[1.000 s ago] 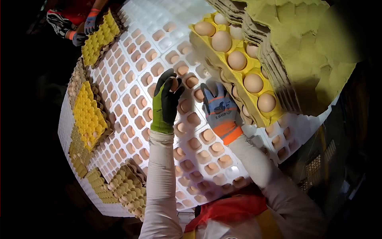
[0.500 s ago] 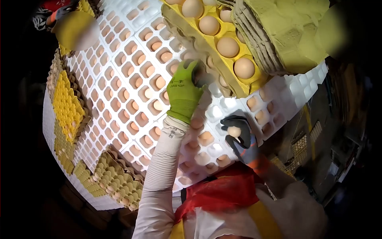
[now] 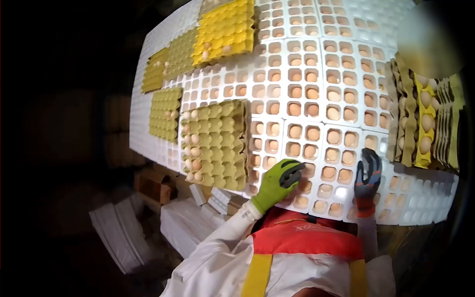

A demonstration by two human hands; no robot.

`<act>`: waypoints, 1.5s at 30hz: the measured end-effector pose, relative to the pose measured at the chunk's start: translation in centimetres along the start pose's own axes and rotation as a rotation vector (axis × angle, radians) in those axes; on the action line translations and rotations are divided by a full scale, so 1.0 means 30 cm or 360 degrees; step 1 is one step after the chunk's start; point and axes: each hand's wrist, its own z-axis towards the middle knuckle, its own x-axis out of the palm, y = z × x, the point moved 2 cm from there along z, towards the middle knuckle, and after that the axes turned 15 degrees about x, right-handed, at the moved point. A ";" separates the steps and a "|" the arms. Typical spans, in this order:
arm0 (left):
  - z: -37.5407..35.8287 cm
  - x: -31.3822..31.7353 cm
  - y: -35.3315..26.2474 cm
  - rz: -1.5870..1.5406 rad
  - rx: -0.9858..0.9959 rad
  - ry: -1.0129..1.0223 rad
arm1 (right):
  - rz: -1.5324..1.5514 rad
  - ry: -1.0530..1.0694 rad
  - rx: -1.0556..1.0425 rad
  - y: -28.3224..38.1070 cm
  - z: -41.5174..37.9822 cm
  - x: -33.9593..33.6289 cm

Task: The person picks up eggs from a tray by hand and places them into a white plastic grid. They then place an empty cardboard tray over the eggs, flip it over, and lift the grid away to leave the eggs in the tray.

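White foam trays [image 3: 321,121] with square cells, many holding brown eggs [image 3: 334,114], spread out before me. My left hand [image 3: 281,183], in a green glove with dark fingertips, hovers over the near cells. Its fingers are loosely bent and apart, and no egg shows in them. Further right, my right hand [image 3: 367,173], in a grey and black glove with an orange cuff, reaches palm down over a tray with fingers stretched forward. Nothing shows in it, though its underside is hidden. Nearest to it on the right is a stack of egg cartons [image 3: 426,123].
An olive carton [image 3: 215,143] with a few eggs along one side lies left of my left hand. A yellow carton [image 3: 223,30] and a smaller olive carton [image 3: 166,113] lie further off. Below the left edge are white wrapped blocks [image 3: 185,222] and a brown box [image 3: 153,185].
My view has turned, bringing the carton stack to the far right. My left hand has left the cartons for the near cells. The egg seen in my right hand no longer shows there.
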 end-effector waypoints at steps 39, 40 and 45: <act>0.879 0.711 -0.711 0.0800 0.1689 -0.0030 | -0.0355 -0.0221 -0.0534 -0.071 0.486 -1.556; 0.872 0.700 -0.740 0.0377 0.1161 -0.0007 | -0.0399 -0.0213 -0.0535 -0.070 0.488 -1.562; 0.797 0.706 -0.770 -0.0901 0.0511 -0.0152 | 0.0044 -0.0286 -0.0587 0.126 0.333 -1.537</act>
